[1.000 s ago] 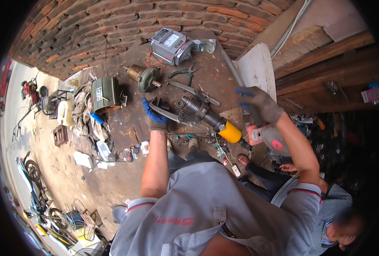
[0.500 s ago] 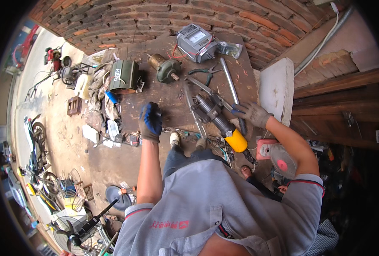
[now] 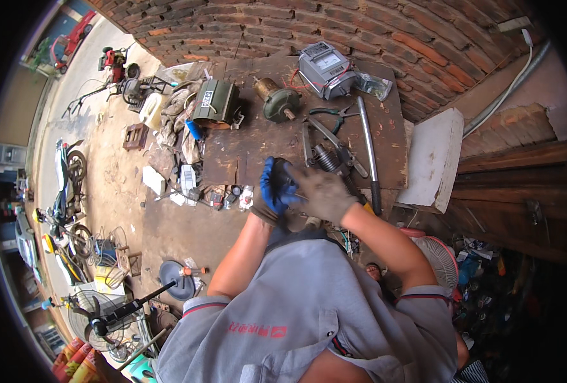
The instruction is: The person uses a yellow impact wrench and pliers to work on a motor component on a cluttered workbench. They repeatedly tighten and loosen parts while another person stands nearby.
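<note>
Both my hands wear grey work gloves with blue palms and meet above the workbench's near edge. My left hand (image 3: 274, 188) is raised, blue palm toward the right, its fingers up and partly bent. Against that palm lies my right hand (image 3: 327, 193), back upward and blurred; its fingertips are lost against the left glove. I see no object between them. Just beyond the right hand is a jawed puller (image 3: 338, 161), its dark ribbed body and yellow end partly hidden by my right hand and arm. To its right lies a metal bar with a black grip (image 3: 367, 137).
The wooden bench (image 3: 238, 150) holds a green motor housing (image 3: 218, 102), a shafted motor part (image 3: 282, 104), pliers (image 3: 336, 119) and a grey meter (image 3: 327, 70). A brick wall (image 3: 258, 32) stands behind; a white slab (image 3: 433, 159) borders the right. A fan (image 3: 438, 258) stands below right.
My right hand has left the bar's grip and moved left onto my left hand. My left hand has shifted right and slightly nearer. The whole view has shifted a little.
</note>
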A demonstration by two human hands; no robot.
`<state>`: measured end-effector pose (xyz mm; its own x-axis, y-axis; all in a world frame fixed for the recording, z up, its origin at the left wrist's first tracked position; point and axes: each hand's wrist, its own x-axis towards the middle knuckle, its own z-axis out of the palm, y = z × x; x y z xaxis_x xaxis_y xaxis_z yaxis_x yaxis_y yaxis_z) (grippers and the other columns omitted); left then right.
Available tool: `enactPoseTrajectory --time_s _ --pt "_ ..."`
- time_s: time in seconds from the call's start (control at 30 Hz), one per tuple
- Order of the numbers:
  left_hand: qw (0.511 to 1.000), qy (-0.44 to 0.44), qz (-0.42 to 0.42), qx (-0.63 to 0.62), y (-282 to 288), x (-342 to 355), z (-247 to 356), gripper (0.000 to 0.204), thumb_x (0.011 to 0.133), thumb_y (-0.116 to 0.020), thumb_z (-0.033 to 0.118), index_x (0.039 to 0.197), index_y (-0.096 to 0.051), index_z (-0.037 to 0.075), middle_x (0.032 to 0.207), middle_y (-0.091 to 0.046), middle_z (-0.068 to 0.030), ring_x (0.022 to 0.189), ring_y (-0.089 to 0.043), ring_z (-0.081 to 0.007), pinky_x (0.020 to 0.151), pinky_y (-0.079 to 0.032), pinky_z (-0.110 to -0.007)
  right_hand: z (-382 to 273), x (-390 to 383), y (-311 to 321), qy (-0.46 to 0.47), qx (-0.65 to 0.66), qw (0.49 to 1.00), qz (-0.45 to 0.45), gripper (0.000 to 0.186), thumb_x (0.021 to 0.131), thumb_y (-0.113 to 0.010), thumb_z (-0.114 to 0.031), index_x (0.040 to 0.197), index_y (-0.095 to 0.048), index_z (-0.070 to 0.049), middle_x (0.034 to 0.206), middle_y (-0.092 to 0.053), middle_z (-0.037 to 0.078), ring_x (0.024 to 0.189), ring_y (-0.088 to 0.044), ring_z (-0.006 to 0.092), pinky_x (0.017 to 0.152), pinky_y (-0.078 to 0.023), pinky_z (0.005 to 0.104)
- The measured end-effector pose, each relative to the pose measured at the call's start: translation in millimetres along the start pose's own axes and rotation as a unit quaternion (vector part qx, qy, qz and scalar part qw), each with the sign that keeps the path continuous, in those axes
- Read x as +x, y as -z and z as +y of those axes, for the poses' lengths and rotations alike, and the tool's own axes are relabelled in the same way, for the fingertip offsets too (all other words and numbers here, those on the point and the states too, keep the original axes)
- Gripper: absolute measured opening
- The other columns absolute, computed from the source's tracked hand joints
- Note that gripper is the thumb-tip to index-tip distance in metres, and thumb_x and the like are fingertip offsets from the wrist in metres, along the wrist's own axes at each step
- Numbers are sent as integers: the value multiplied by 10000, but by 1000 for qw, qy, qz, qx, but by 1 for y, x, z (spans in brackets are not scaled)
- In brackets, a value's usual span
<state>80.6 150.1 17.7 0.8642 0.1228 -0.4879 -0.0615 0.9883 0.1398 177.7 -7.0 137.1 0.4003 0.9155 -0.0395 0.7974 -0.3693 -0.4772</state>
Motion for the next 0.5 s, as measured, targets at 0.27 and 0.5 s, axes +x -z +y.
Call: enactPoseTrajectory --time_s 0.27,0.5 --pt "949 -205 110 210 12 17 87 259 1001 -571 382 977 -613 127 933 -652 -34 826 -634 -163 694 -547 -332 8 19 21 -60 145 967 201 353 883 -667 -203 1223 -653 -108 1011 -716 161 840 -710 335 748 -574 408" --pt "708 -57 269 650 -34 13 161 463 887 -701 450 1044 -658 16 936 -713 -146 764 -711 -254 684 -538 -375 156 55 5 -470 -25 875 115 435 857 -635 -413 1168 -660 -110 1082 -697 173 1034 -658 363 895 -517 467"
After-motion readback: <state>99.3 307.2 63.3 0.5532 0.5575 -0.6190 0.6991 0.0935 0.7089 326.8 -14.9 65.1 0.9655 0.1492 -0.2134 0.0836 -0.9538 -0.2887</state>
